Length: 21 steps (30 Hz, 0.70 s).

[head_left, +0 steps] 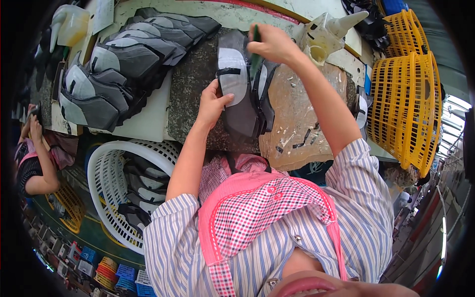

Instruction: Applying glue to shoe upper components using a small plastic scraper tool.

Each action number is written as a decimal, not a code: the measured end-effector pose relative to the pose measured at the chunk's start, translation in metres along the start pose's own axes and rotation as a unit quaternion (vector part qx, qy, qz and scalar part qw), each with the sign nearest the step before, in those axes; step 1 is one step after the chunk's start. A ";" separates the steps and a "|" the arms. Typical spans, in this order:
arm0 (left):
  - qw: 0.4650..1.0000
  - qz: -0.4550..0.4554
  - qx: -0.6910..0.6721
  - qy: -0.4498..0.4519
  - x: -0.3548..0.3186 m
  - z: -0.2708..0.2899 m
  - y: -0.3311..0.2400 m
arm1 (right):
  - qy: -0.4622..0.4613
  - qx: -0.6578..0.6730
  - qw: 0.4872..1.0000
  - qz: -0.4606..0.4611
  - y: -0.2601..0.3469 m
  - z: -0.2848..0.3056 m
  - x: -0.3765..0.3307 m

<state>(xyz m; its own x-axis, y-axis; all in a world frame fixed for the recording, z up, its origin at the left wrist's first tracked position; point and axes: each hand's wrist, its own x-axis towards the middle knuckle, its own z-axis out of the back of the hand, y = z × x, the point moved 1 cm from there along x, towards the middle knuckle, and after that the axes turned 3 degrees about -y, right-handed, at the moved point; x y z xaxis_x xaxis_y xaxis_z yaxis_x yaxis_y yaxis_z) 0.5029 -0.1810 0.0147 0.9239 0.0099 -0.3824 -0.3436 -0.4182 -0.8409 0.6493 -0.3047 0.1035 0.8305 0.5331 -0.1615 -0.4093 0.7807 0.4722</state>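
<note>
On the dark speckled work board point(185, 94) lies a grey shoe upper point(241, 116) with a whitish patch and a short black strip across it. My left hand point(213, 105) grips its left edge, thumb on top of the patch. Against its right side is a second grey upper piece point(267, 106), partly overlapped. My right hand point(272, 43) is closed round a narrow dark green tool point(255, 54) that points down at the upper's right edge. The tool's lower end is blurred, so its kind is unclear.
Overlapping rows of grey uppers point(128, 54) lie to the left. Glue-smeared cardboard point(297, 123) and a spouted plastic bottle point(324, 37) are right. Yellow baskets point(403, 104) stand far right; a white basket point(106, 183) holds more pieces. Another person point(39, 163) works at left.
</note>
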 end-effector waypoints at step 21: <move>0.778 -0.425 0.114 -0.448 -0.073 0.126 -0.210 | -0.131 0.542 0.819 -0.136 -0.064 -0.019 -0.136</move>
<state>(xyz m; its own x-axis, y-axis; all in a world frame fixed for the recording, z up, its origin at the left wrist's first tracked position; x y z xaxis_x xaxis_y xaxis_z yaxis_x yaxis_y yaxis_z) 0.4863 0.0208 0.1714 0.3804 0.8673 0.3211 0.2128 0.2558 -0.9430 0.5553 -0.4214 0.0785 0.9461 0.1880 -0.2639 0.2621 0.0350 0.9644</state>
